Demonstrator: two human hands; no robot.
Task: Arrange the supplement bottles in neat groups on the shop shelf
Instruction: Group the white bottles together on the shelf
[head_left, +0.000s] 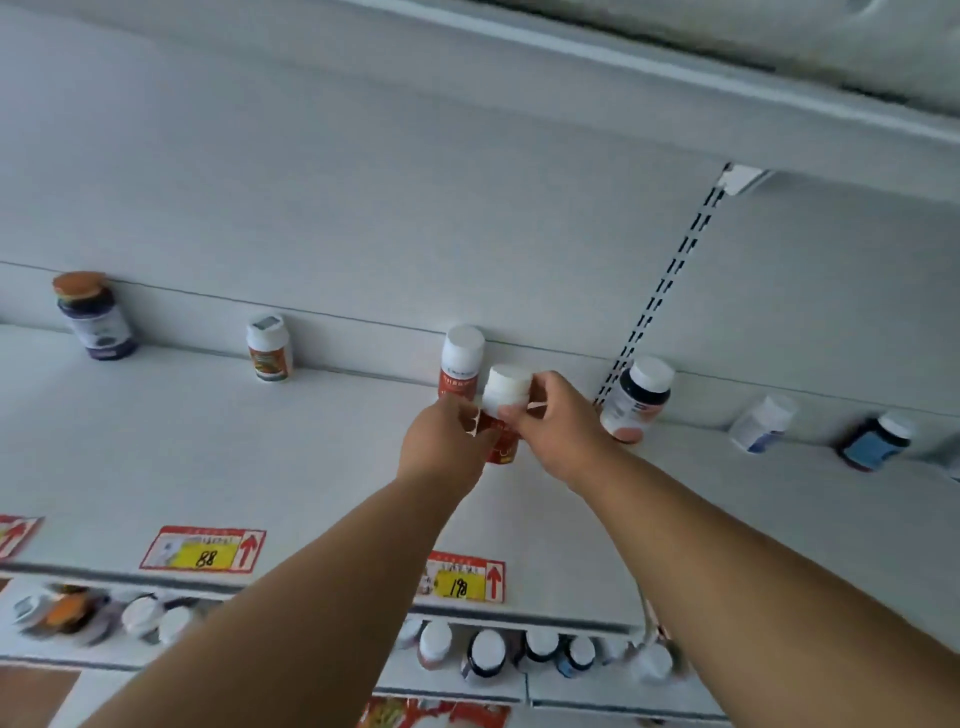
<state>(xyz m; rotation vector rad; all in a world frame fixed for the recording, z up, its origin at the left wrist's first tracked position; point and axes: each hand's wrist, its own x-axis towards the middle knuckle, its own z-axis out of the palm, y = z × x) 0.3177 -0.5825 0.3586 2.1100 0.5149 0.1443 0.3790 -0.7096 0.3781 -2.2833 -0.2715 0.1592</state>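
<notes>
Head view of a white shop shelf (260, 467) during grouping of supplement bottles. Both hands met on 1 red bottle with a white cap (505, 410), which stood just in front of a matching red bottle (461, 361) set against the back panel. The left hand (441, 441) curled round the lower body of the held bottle; the right hand (556, 426) pinched it just below the cap with thumb and fingertips, so neither hand was free. Whether the base already rested on the shelf could not be told, as the hands covered it. Other bottles stood well apart along the back edge: a dark bottle with an orange lid (96, 317), a small white bottle (268, 347), a dark-shouldered bottle (636, 397), a tilted pale bottle (761, 423) and a blue-labelled bottle (878, 441). A price tag marked 198 (462, 577) lay on the front edge below the pair; a tag marked 88 (202, 549) lay to its left. To do this step well, the held bottle probably should be set upright directly before its twin, label forward, and released gently so the rear bottle was not knocked.
</notes>
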